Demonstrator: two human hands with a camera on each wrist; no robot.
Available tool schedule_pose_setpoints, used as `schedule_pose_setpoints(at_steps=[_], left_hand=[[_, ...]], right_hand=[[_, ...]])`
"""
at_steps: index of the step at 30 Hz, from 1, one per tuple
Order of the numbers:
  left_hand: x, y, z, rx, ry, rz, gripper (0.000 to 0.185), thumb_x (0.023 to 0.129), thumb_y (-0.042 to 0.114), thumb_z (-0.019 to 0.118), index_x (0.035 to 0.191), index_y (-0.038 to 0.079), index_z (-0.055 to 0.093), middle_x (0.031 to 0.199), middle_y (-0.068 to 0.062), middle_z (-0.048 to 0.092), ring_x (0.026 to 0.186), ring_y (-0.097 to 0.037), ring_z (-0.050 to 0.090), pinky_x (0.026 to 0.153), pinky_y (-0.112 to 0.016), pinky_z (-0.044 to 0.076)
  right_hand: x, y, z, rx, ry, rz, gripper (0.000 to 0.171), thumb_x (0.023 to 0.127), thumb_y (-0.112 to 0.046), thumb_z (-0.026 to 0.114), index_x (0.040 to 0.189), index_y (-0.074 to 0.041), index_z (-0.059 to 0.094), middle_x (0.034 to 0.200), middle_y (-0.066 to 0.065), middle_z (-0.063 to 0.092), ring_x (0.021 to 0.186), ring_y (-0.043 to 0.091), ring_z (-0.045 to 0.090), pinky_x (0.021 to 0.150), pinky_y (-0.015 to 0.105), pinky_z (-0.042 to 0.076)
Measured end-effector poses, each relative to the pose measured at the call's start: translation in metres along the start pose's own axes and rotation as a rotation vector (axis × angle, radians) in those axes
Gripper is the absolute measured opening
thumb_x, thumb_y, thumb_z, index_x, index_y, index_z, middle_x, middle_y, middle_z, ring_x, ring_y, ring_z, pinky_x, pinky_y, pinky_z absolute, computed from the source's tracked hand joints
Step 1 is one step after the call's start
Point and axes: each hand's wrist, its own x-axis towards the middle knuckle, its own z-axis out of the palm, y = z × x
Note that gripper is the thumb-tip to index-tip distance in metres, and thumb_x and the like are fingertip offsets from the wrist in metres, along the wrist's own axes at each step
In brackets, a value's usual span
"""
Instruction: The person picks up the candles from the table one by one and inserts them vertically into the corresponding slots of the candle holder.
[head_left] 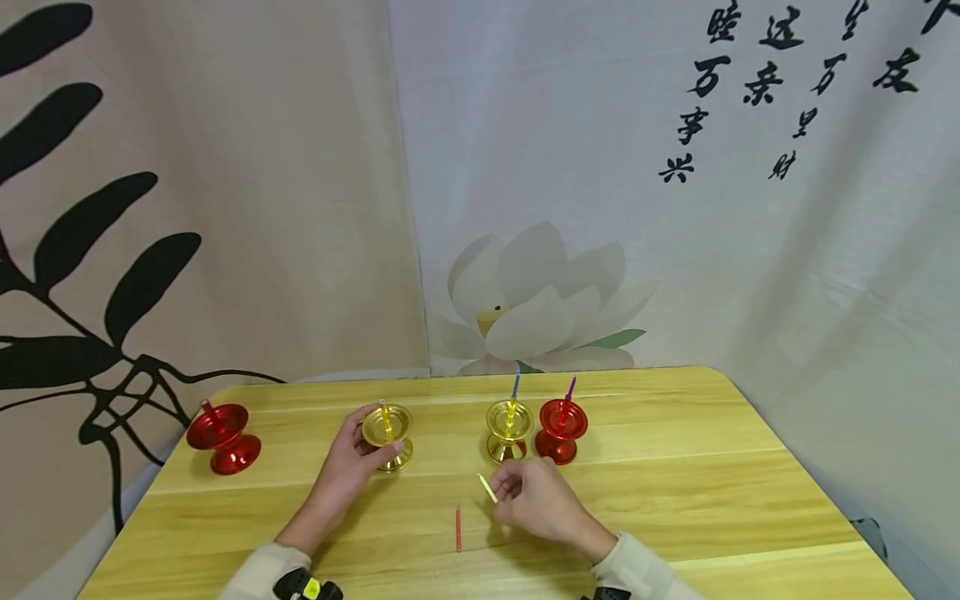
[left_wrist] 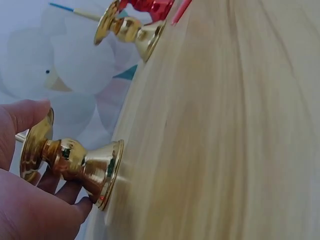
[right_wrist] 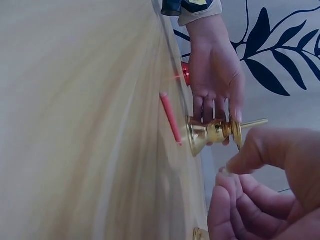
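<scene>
From the head camera, the left hand (head_left: 352, 462) grips a gold candle holder (head_left: 387, 435) standing on the wooden table (head_left: 675, 500). Right of that holder, the right hand (head_left: 536, 500) pinches a yellow candle (head_left: 487, 488); a red candle (head_left: 458, 529) lies nearer the person.

On the left wrist view, fingers (left_wrist: 22, 117) curl round the holder's cup (left_wrist: 35, 147).

On the right wrist view, the red candle (right_wrist: 170, 118) lies beside the holder's base (right_wrist: 196, 135), and the right hand's fingers (right_wrist: 260, 150) are curled together.
</scene>
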Motion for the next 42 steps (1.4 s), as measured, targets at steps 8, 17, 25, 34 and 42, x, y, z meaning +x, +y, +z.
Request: schedule_pose_setpoints(at_steps=[8, 17, 25, 34, 42], left_hand=[[0.002, 0.001, 0.017, -0.025, -0.015, 0.018, 0.081, 0.101, 0.006, 0.081, 0.167, 0.006, 0.034, 0.157, -0.026, 0.054, 0.136, -0.039, 0.059, 0.093, -0.027, 0.055], [0.006, 0.001, 0.034, -0.06, -0.04, 0.043, 0.079, 0.099, 0.005, 0.082, 0.165, 0.004, 0.038, 0.154, -0.026, 0.055, 0.132, -0.038, 0.062, 0.091, -0.027, 0.056], [0.007, 0.004, 0.047, -0.046, -0.054, 0.063, 0.079, 0.099, 0.007, 0.084, 0.164, 0.004, 0.039, 0.154, -0.026, 0.057, 0.131, -0.039, 0.063, 0.092, -0.034, 0.056], [0.008, 0.003, 0.058, -0.093, -0.066, 0.074, 0.076, 0.097, 0.004, 0.084, 0.161, 0.005, 0.044, 0.149, -0.024, 0.061, 0.129, -0.038, 0.064, 0.093, -0.033, 0.057], [0.009, 0.006, 0.065, -0.103, -0.085, 0.069, 0.077, 0.098, 0.003, 0.083, 0.162, 0.003, 0.041, 0.149, -0.025, 0.06, 0.129, -0.039, 0.064, 0.093, -0.036, 0.058]], right_hand=[[0.005, -0.007, 0.001, 0.017, 0.048, -0.016, 0.02, 0.074, 0.011, 0.073, 0.09, -0.002, 0.075, 0.078, -0.009, 0.069, 0.072, 0.005, 0.064, 0.067, 0.023, 0.056], [0.015, -0.011, 0.001, 0.05, 0.112, -0.033, 0.021, 0.075, 0.011, 0.071, 0.087, -0.006, 0.075, 0.077, -0.009, 0.069, 0.071, 0.006, 0.066, 0.068, 0.022, 0.057], [0.02, -0.018, 0.0, 0.084, 0.133, -0.009, 0.019, 0.076, 0.01, 0.073, 0.09, -0.003, 0.075, 0.079, -0.006, 0.069, 0.074, 0.01, 0.067, 0.069, 0.023, 0.057], [0.027, -0.021, -0.001, 0.09, 0.16, -0.009, 0.014, 0.08, 0.006, 0.073, 0.091, -0.003, 0.076, 0.08, -0.005, 0.069, 0.076, 0.011, 0.067, 0.07, 0.024, 0.056], [0.035, -0.024, -0.002, 0.08, 0.222, -0.021, 0.006, 0.087, -0.002, 0.077, 0.089, -0.008, 0.077, 0.081, -0.006, 0.071, 0.076, 0.01, 0.067, 0.071, 0.025, 0.057]])
